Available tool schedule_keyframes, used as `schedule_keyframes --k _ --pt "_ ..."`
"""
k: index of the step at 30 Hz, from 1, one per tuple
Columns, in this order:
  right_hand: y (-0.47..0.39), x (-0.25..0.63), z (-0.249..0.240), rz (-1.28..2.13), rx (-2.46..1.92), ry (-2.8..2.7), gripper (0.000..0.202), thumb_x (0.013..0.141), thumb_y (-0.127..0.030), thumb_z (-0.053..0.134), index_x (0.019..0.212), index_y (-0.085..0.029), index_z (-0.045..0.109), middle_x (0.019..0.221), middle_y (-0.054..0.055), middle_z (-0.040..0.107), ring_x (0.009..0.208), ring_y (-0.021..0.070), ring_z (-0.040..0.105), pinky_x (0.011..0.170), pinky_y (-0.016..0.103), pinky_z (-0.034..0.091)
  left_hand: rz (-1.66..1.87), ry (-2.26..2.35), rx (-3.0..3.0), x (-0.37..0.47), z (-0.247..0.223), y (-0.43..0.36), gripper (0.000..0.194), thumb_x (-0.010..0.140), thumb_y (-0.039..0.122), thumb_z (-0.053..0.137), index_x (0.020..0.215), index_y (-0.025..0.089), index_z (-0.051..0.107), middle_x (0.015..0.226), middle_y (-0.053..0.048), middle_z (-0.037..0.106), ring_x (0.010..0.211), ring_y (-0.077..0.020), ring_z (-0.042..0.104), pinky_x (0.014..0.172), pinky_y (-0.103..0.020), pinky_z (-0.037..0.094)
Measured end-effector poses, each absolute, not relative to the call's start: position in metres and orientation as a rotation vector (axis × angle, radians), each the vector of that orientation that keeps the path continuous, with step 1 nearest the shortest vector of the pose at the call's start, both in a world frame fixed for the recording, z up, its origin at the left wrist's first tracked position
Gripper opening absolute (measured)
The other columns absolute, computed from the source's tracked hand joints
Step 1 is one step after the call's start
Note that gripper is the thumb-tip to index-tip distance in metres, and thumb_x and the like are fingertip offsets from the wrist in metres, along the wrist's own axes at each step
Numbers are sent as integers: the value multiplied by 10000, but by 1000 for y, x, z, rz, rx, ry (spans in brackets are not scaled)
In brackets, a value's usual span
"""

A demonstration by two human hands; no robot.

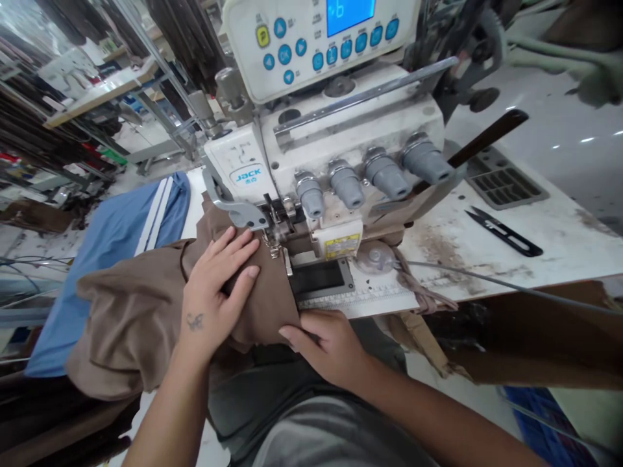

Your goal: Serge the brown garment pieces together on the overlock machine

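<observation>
Brown fabric (141, 305) lies bunched on the left and runs flat up to the presser foot of a white overlock sewing machine (355, 130). My left hand (219, 285) rests flat on the fabric just left of the presser foot (276, 250), its fingers stretched out and slightly apart. Nearer to me, my right hand (331, 344) pinches the fabric's right edge between thumb and fingers, below the machine's front plate. The needle area is partly hidden by the foot and the finger guard (243, 214).
Blue cloth with white stripes (117, 240) hangs over the table's left side. Thread snips (503, 230) lie on the worktop at right, near a grey slotted tray (506, 178). A cord (487, 279) crosses the front edge. A cardboard box (535, 344) stands below.
</observation>
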State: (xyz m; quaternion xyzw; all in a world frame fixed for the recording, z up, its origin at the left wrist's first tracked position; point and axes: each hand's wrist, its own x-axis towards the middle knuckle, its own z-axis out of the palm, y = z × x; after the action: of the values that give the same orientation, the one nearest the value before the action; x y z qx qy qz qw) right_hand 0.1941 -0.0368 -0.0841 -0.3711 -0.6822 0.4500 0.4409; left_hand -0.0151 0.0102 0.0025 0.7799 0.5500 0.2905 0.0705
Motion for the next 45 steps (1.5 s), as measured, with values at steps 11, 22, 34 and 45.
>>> schedule_keyframes --k 11,22,34,45 --pt "-7 185 -62 1435 -921 -1377 561 1011 -530 646 607 -223 407 544 -55 378 513 117 529 499 236 354 857 1660 2248 -46 12 95 313 1005 441 662 1147 202 805 1200 -51 793 1173 -273 722 1163 -444 501" --pt "-14 185 -58 1627 -841 -1157 403 971 -552 723 770 -204 691 703 23 768 674 210 794 627 276 633 1108 1651 2341 4 13 -22 250 1014 258 673 1247 279 760 1318 -20 769 1336 -253 670 1221 -484 469" --pt "-1 181 -63 1712 -870 -1122 459 965 -622 693 820 -188 740 986 89 850 576 159 773 543 238 616 983 1721 2147 -16 -9 49 313 1033 385 590 1271 311 779 1655 -8 493 1615 -319 309 1330 -595 264" --pt "-3 184 -89 1637 -851 -1309 374 1016 -539 666 881 -210 781 958 89 836 669 192 770 661 325 638 924 1916 1670 -37 -25 -22 826 993 509 639 1696 337 242 1601 -60 559 1422 -284 589 1119 -394 530"
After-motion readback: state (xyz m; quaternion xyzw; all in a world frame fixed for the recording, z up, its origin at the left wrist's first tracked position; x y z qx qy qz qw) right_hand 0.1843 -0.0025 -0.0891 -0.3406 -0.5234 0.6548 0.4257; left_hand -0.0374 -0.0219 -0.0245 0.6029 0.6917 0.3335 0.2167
